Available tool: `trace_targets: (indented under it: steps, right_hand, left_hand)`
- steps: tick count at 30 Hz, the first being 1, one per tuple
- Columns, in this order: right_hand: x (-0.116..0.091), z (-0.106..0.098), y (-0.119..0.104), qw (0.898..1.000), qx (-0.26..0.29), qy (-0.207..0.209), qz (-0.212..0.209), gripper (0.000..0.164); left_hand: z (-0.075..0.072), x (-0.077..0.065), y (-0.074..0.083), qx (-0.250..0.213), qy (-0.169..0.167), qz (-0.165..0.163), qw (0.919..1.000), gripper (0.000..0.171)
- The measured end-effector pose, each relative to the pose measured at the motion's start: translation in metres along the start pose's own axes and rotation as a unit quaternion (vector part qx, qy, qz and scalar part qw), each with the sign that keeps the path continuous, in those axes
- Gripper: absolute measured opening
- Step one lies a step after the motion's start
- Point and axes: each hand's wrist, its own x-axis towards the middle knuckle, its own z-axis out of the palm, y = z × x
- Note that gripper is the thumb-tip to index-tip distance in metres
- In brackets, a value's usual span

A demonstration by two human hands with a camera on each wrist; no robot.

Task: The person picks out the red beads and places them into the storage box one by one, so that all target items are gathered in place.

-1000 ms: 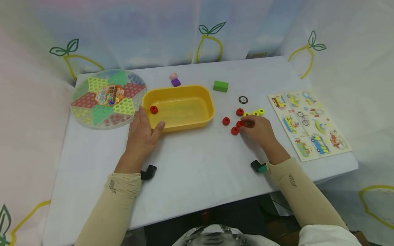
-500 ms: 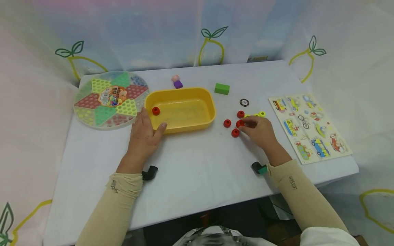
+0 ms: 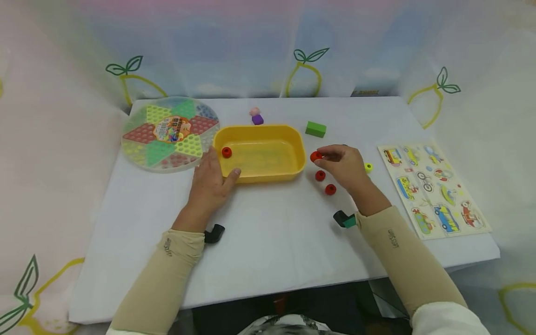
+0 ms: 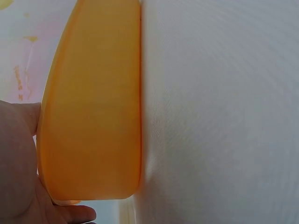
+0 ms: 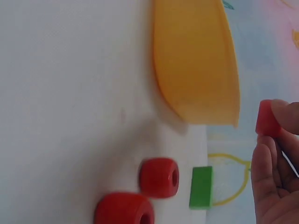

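My right hand (image 3: 344,166) pinches a red bead (image 3: 316,156) between thumb and fingertips, just off the tray's right end. The right wrist view shows that held bead (image 5: 267,118) raised above the table. Two more red beads, one nearer the tray (image 3: 320,175) and one closer to me (image 3: 330,189), lie on the cloth below the hand. Another red bead (image 3: 226,152) sits inside the yellow plastic tray (image 3: 259,178), at its left end. My left hand (image 3: 210,185) rests against the tray's front left corner, fingers straight along the side and thumb at the front rim.
A yellow bead (image 3: 368,167) shows beside my right hand, which may hide others. A green block (image 3: 316,129) and a small purple-and-pink toy (image 3: 257,119) stand behind the tray. The round game board (image 3: 144,133) lies left, the picture puzzle board (image 3: 427,181) right.
My right hand has picked up a red bead from the group and moved it up and left toward the tray. The left hand stays at the tray corner. The head view has shifted slightly.
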Motion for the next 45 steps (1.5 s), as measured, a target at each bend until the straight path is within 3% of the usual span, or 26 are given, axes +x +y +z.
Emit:
trace_targets:
  steps: [4,10,13,18,24,30,39,42,45]
  right_hand:
    - [0.011,0.021,-0.021,1.000,0.024,-0.016,0.006,0.033]
    - [0.032,0.058,-0.048,0.998,0.040,-0.040,-0.022,0.034]
    - [0.045,0.079,-0.062,0.997,0.033,-0.056,-0.036,0.034]
    - [0.062,0.113,-0.083,0.995,-0.024,-0.076,-0.054,0.033]
    - [0.074,0.146,-0.095,0.994,-0.051,-0.089,-0.040,0.029]
    - [0.079,0.166,-0.097,0.993,-0.050,-0.104,-0.037,0.027]
    - [0.078,0.155,-0.089,0.993,-0.045,-0.104,-0.035,0.027]
    - [0.068,0.136,-0.089,0.995,-0.034,-0.096,-0.026,0.028]
    - [0.055,0.104,-0.087,0.997,0.009,-0.072,-0.030,0.029]
  left_hand:
    - [0.002,0.000,-0.002,-0.001,0.003,-0.001,1.0000,0.099]
    - [0.002,-0.001,-0.001,-0.001,0.002,0.001,1.0000,0.099]
    - [0.000,-0.002,0.000,-0.001,0.000,-0.001,1.0000,0.100]
    - [0.000,-0.003,-0.001,0.007,0.002,-0.005,1.0000,0.100]
    - [0.002,-0.002,-0.001,0.010,0.009,-0.006,0.9999,0.099]
    - [0.001,-0.002,-0.004,0.018,0.018,-0.001,0.9997,0.098]
    - [0.003,0.000,0.001,0.025,0.013,0.010,0.9996,0.097]
    - [0.003,0.000,-0.002,0.025,0.009,0.005,0.9996,0.098]
    - [-0.001,0.000,-0.006,0.018,0.014,0.003,0.9997,0.098]
